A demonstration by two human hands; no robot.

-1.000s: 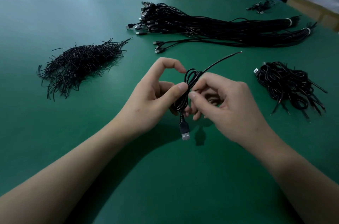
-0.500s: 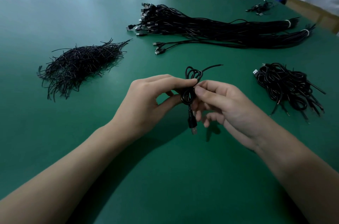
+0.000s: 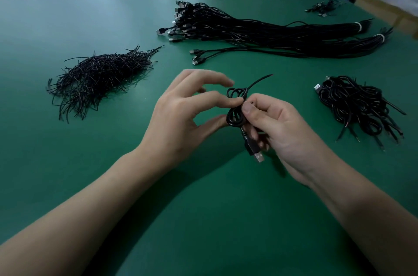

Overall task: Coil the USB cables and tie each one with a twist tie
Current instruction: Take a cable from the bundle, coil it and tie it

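With your left hand [image 3: 181,115] pinching and your right hand [image 3: 278,126] curled round the black coiled USB cable [image 3: 234,115], held right of the black twist-tie heap [image 3: 101,76], both grips are closed, apparently mid-tying; next, twist the ends snug.

One black cable [image 3: 235,115] is wound into a small, narrow coil, held above the middle of the desk between the left hand [image 3: 181,117] and the right hand [image 3: 282,128]. Its silver-tipped plug [image 3: 257,155] hangs below the coil. A thin black twist tie [image 3: 260,81] crosses the top of the coil, one end sticking up and to the right. A loose pile of twist ties [image 3: 101,79] lies toward the left edge. A long bundle of straight cables [image 3: 271,33] lies near the far edge, plugs pointing left. A heap of coiled cables [image 3: 357,106] sits by the right edge.
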